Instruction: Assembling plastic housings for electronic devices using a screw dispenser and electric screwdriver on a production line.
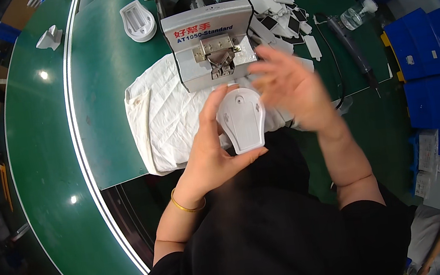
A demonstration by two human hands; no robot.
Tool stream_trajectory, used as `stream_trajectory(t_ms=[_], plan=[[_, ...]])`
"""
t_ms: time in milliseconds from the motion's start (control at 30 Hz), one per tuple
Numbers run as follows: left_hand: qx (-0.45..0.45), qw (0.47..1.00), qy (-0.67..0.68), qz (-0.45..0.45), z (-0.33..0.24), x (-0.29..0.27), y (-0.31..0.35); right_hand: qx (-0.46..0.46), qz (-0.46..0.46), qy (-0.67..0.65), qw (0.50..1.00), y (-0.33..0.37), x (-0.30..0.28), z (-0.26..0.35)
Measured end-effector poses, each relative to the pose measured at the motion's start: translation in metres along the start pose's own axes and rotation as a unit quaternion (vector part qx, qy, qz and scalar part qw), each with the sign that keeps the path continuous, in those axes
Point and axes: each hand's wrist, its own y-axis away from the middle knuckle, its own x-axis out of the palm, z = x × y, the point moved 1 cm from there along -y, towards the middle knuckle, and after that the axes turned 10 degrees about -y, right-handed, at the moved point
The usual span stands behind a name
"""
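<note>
My left hand [213, 149] grips a white plastic housing [246, 123] by its edges, thumb at the lower rim and fingers behind it. This shallow, tapered shell faces up, showing its recessed inside and small screw bosses. Just right of it, my right hand [293, 87] is raised and smeared by motion; its fingers look stretched and apart, and I see nothing in them. Beyond both hands stands a silver screw feeder [211, 23] with a metal mechanism [221, 55] at its front. A white cloth [160, 117] lies partly under the feeder.
Similar white shells [138, 21] sit stacked left of the feeder. To its right is a pile of white and black flat pieces [276, 12]. An electric screwdriver [352, 47], a clear pump bottle [359, 15] and blue bins [422, 49] are at the right. A white part [49, 38] lies far left.
</note>
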Motion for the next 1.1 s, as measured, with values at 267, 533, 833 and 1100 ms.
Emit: stream_trajectory(t_ms=[267,533,833,1100], plan=[[-0.048,0.998,-0.015,-0.03,0.002,-0.002,0.011,0.072,-0.336,0.741,0.577,-0.008,-0.236,0.044],[-0.065,0.996,0.047,-0.05,0.006,0.003,0.017,0.02,-0.383,0.628,0.677,-0.006,-0.225,0.044],[-0.048,0.994,-0.097,-0.024,0.004,0.001,0.018,-0.291,-0.072,0.145,0.943,-0.037,0.005,0.108],[0.052,0.984,-0.173,0.003,0.015,0.011,0.021,-0.272,-0.078,-0.028,0.959,-0.096,0.075,0.078]])
